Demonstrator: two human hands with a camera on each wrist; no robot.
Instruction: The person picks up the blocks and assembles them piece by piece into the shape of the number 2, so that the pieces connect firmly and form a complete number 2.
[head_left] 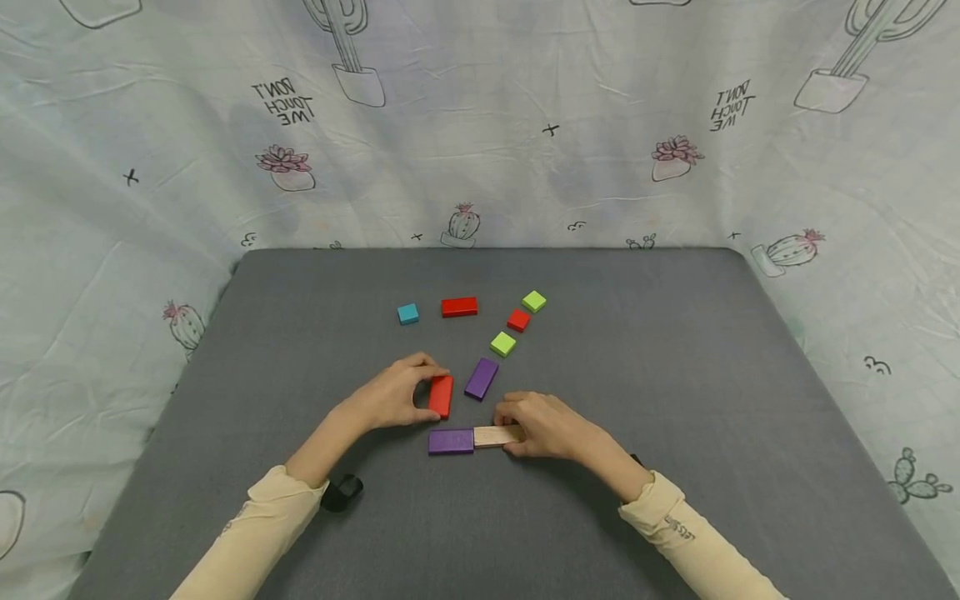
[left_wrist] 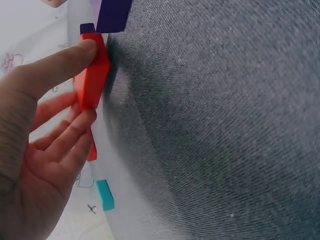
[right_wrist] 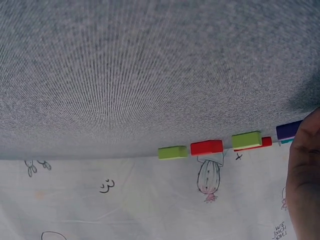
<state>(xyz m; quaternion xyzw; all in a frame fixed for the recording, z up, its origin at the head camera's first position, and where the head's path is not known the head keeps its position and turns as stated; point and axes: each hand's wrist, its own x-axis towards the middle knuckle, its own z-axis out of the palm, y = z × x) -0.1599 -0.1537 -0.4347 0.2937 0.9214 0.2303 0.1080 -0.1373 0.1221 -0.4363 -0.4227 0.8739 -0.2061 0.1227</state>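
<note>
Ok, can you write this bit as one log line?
left hand: pinches red block; right hand: grips wooden block; wooden block: end to end with purple block

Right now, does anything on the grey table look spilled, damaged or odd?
Nothing looks spilled or damaged. One oddity: the rectangular wooden block held by the right hand looks unpainted, unlike the purple rectangular block beside it and every other visible block.

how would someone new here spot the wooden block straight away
On the dark grey table, find the right hand. It grips one end of the wooden block, whose other end meets a purple block. It is the only pale, wood-coloured block here.
</note>
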